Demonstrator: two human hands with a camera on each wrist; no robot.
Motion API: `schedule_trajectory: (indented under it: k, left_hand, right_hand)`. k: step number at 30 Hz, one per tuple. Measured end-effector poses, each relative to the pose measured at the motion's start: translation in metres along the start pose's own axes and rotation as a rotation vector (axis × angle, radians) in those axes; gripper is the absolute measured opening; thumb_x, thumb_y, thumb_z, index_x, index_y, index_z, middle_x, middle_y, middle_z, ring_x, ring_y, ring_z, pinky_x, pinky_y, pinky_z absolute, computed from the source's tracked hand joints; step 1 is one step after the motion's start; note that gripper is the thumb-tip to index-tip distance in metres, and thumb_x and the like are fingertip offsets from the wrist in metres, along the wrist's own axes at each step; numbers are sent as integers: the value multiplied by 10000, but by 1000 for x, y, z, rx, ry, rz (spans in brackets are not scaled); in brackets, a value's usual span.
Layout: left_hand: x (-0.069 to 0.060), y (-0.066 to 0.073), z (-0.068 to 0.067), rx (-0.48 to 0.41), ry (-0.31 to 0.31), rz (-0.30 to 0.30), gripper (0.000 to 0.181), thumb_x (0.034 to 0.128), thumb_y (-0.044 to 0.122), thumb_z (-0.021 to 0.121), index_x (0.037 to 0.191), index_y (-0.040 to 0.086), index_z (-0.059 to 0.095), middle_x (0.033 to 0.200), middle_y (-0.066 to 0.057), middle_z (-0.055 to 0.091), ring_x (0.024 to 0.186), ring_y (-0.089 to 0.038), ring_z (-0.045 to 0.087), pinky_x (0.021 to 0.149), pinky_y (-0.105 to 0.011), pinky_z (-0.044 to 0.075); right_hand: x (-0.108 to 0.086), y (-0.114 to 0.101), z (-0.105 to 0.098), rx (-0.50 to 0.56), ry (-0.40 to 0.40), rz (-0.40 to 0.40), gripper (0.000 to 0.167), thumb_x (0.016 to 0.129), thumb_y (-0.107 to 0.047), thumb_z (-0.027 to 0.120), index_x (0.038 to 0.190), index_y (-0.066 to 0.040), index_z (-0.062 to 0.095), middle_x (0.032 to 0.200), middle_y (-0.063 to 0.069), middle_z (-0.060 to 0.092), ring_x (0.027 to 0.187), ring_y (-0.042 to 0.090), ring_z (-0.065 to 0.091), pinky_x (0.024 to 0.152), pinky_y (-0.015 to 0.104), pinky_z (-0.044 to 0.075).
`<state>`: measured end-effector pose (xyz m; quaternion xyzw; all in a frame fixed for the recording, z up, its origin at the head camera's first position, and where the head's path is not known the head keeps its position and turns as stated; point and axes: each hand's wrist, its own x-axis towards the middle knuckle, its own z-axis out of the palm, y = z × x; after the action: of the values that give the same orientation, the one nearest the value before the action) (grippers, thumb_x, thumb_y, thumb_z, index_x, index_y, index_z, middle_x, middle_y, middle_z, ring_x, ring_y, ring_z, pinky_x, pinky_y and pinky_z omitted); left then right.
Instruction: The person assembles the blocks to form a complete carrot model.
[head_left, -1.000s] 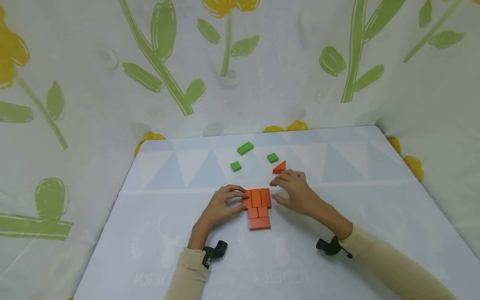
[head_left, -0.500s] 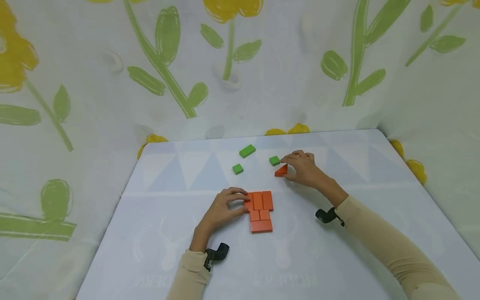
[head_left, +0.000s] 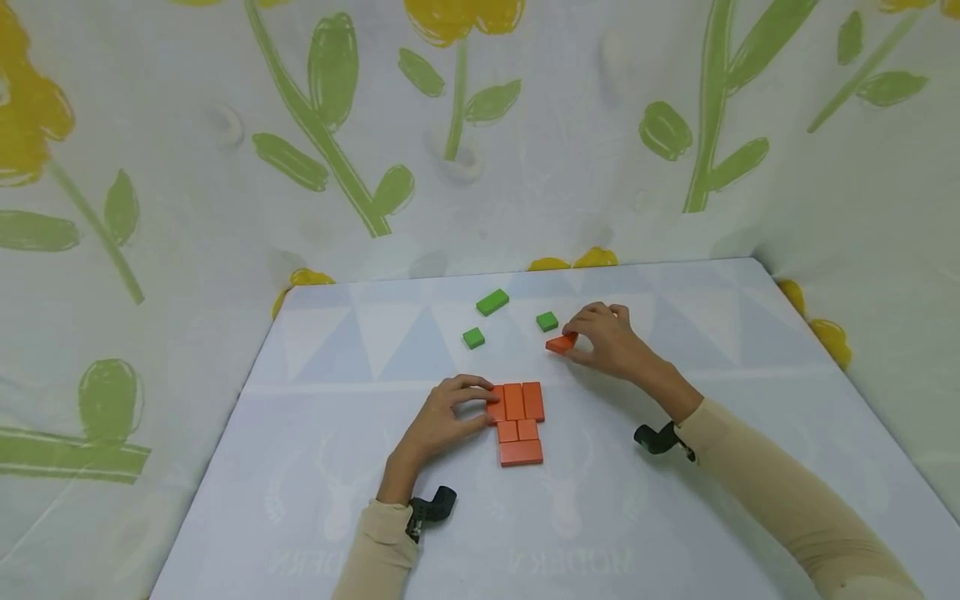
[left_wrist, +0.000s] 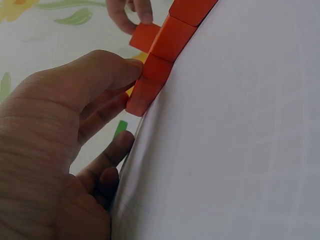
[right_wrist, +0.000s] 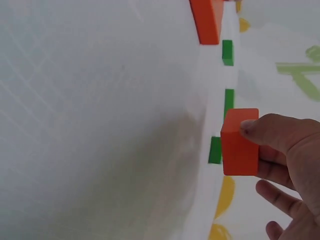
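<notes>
My right hand [head_left: 609, 340] pinches an orange triangular block [head_left: 559, 343] between thumb and fingers, beyond the other orange blocks. In the right wrist view, the thumb lies on one face of this triangular block [right_wrist: 240, 152], which looks lifted off the table. My left hand [head_left: 447, 413] holds the left edge of a flat arrangement of orange blocks [head_left: 514, 402], pinching its leftmost upright block [head_left: 496, 405]. Three upright blocks form the far row, two small squares [head_left: 517, 430] sit below them, and one wide block [head_left: 521, 452] is nearest me. The left wrist view shows the left thumb pressing the orange block [left_wrist: 142, 95].
Beyond the orange blocks lie a long green block [head_left: 492, 302] and two small green blocks, one on the left [head_left: 473, 337] and one on the right [head_left: 547, 321], beside my right hand. A white patterned table [head_left: 315, 467] meets a flower-printed cloth [head_left: 540, 183] at its back edge.
My right hand has moved away from the arrangement's right side to the triangular block, taken hold of it and turned or tilted it. My left hand stays at the arrangement's left edge.
</notes>
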<state>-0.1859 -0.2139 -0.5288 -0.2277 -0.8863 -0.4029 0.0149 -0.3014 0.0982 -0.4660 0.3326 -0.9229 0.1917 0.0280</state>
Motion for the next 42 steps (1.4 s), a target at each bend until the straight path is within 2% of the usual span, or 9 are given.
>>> schedule_trajectory:
  k: [12,21,28,42]
  left_hand:
    - [0,1,-1,-14,12,3,267,914,290,746,1177,244,743,1302,95,584,1270,-182,476,1084,-540,317]
    - [0,-1,1,-10,11,13,268,914,286,749,1178,239,743,1298,91,587,1265,-159,475,1091,-510,319]
    - [0,-3,2,-20,28,39,271,903,279,760,1169,233,747,1292,84,592,1255,-163,491,1074,-514,343]
    - [0,0,1,-32,29,43,283,903,261,759,1181,211,742,1302,58,595,1256,-199,495,1056,-528,353]
  right_hand:
    - [-30,-33,-8,18,65,-62,300,823,-263,841,1080,-144,741,1076,10,694,1119,240,524,992,589,269]
    - [-48,-57,-12,26,109,-162,258,808,-259,853,1023,-183,735,1036,-52,667,1126,206,520,1003,583,274]
    - [-60,-71,-7,43,142,-236,258,794,-255,860,1004,-183,728,1008,-76,648,1098,177,519,981,554,294]
    - [-78,-103,9,55,122,-344,298,786,-284,860,1031,-174,731,997,-69,657,1108,179,528,971,536,329]
